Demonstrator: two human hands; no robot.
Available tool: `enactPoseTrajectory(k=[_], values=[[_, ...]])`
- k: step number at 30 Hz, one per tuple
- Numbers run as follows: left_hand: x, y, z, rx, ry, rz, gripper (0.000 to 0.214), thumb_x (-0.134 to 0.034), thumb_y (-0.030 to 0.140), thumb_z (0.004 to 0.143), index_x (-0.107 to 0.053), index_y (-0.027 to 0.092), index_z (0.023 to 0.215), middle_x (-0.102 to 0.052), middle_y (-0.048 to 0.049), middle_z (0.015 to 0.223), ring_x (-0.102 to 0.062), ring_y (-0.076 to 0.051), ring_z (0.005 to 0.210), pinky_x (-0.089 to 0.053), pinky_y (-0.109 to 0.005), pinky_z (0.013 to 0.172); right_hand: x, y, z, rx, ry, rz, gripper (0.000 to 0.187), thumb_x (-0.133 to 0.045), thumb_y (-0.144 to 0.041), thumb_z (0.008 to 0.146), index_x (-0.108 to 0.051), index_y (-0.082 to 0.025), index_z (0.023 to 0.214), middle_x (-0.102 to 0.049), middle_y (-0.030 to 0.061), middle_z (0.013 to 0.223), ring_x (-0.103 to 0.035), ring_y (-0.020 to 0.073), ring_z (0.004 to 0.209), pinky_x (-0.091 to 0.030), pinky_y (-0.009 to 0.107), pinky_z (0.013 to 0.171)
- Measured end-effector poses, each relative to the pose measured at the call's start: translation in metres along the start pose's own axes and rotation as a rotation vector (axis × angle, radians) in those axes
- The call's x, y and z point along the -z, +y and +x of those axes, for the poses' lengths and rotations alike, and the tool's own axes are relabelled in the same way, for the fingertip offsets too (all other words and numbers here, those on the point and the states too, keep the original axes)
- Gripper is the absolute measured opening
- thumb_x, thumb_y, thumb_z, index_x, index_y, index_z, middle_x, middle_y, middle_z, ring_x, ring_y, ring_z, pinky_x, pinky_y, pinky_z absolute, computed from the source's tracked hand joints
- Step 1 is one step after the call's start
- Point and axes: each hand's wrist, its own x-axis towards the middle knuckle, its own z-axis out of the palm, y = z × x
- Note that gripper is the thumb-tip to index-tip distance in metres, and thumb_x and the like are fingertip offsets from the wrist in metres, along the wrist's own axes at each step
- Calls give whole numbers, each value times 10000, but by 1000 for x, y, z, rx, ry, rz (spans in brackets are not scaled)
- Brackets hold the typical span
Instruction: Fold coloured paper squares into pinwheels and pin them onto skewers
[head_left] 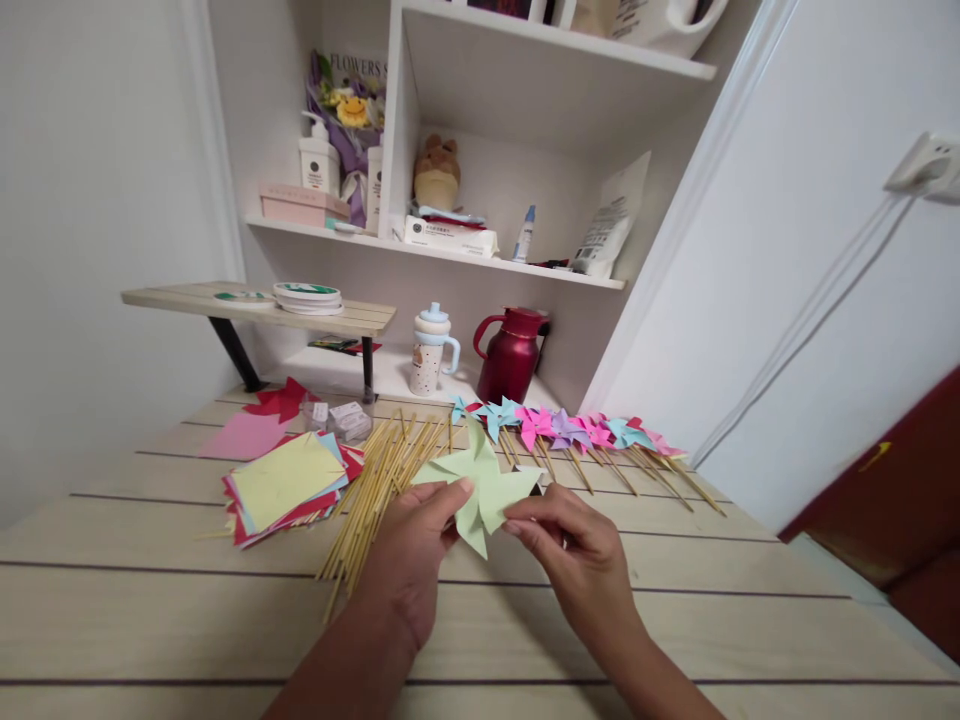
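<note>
A pale green paper pinwheel [480, 482] is held up over the table between both hands. My left hand [412, 535] grips it from the left, thumb pressed on the paper near the centre. With thumb and forefinger, my right hand [577, 545] pinches the tip of a blade on the right side. The other right fingers are curled, and what lies under them is hidden. Behind my left hand lies a pile of thin wooden sticks [375, 490]. Beyond the hands, finished pinwheels [566, 430] in pink, blue and purple rest on their sticks in a row.
Coloured paper sheets [285, 480] are stacked at the left, beside pink and red paper pieces. Clear small containers [349, 420] stand behind them. A cup [430, 355] and a red thermos jug [511, 355] stand at the back. A small raised shelf [187, 300] overhangs the back left.
</note>
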Motion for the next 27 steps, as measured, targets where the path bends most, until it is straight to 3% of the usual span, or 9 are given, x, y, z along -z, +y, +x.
enactPoseTrajectory(k=[11, 18, 27], values=[[-3, -9, -2, -64, 17, 186, 249, -786, 390, 665, -729, 172, 774, -665, -20, 697, -560, -155, 691, -437, -277, 693, -3, -6, 4, -349, 86, 104, 187, -724, -350, 788, -674, -196, 695, -392, -63, 547, -357, 111, 534, -307, 246, 527], [-4, -11, -3, -67, 103, 184, 336, -849, 383, 590, -724, 144, 791, -698, -47, 758, -601, -168, 743, -471, -303, 762, -3, -9, 5, -390, 92, 83, 201, -704, -347, 793, -651, -186, 686, -340, -73, 542, -347, 107, 535, -292, 245, 528], [-5, -11, -2, -65, 99, 219, 367, -875, 381, 549, -737, 137, 786, -724, -54, 771, -625, -175, 758, -483, -304, 778, -2, -10, 5, -336, 74, 16, 179, -688, -293, 792, -643, -181, 660, -338, -75, 527, -363, 106, 522, -294, 248, 525]])
